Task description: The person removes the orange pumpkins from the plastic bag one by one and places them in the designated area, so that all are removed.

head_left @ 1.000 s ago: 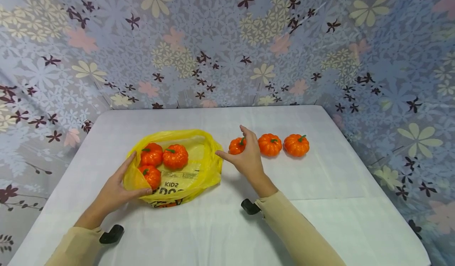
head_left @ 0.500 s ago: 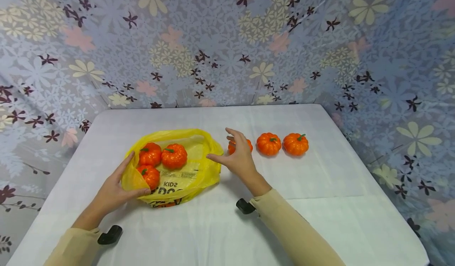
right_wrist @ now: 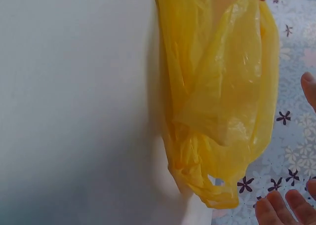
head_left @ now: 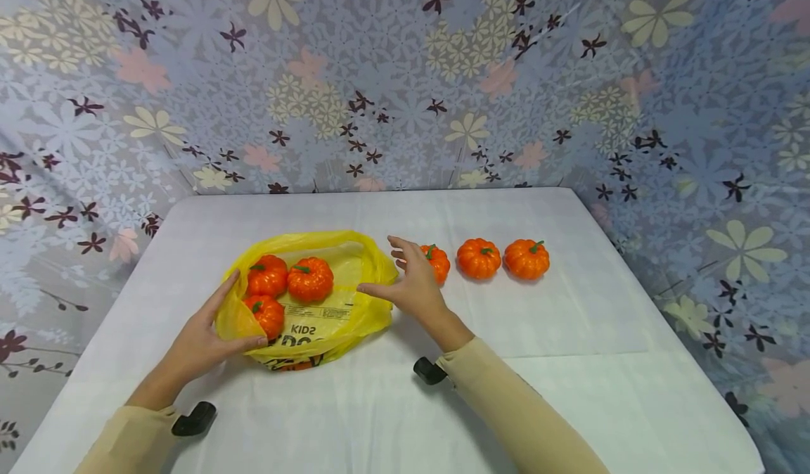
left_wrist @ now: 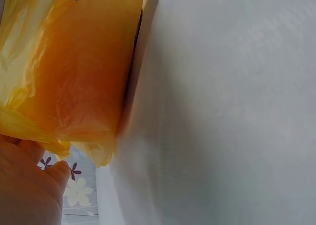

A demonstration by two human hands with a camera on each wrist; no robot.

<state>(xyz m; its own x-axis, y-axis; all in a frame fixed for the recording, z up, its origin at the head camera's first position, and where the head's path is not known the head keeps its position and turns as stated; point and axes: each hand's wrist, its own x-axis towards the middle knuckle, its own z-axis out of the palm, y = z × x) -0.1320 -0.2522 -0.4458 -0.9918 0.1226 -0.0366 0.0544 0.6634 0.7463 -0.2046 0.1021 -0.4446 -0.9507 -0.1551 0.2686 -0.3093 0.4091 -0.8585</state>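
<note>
A yellow plastic bag (head_left: 357,309) with printing lies on the table with its mouth spread open. Three small orange pumpkins sit inside its left half: a back-left pumpkin (head_left: 267,276), a middle pumpkin (head_left: 311,279) and a front pumpkin (head_left: 266,316). At the bag's left side, my left hand (head_left: 205,333) holds the rim, thumb over the near edge and fingers along the far side. My right hand (head_left: 418,287) is beside the bag's right edge, thumb and fingers spread, holding nothing. Just behind it is a partly hidden pumpkin (head_left: 438,263). The right wrist view shows fingertips (right_wrist: 291,205) apart from the bag.
To the right, a second pumpkin (head_left: 479,259) and a third pumpkin (head_left: 527,259) continue the row. All stand on a table with a white cloth (head_left: 569,305). Flowered fabric (head_left: 405,108) hangs behind and along the sides.
My right hand has moved left from around the nearest pumpkin of the row to the bag's right edge, its fingers still spread. My left hand and the bag stay nearly in place.
</note>
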